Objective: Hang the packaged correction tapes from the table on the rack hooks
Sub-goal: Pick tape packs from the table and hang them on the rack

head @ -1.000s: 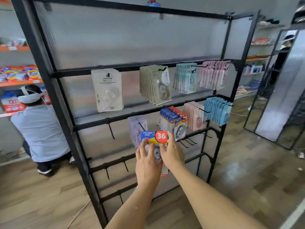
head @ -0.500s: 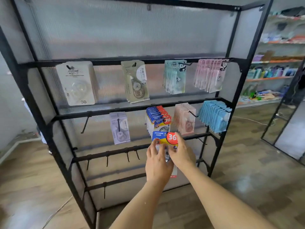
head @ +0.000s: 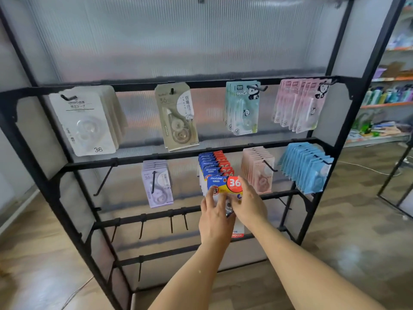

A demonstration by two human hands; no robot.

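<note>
Blue-and-red tape pack (head: 224, 185) pinched by left hand (head: 215, 218) and right hand (head: 249, 206), just before matching packs (head: 214, 164) on middle rack (head: 312, 139) hook. Could have missed the hook, unseen behind the card, and dropped.

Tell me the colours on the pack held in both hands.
Blue and yellow card with a red circle reading 36, in the head view.

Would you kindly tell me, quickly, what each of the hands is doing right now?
Left hand: holding the blue and red correction tape pack by its left side.
Right hand: holding the same pack by its right side.
</note>
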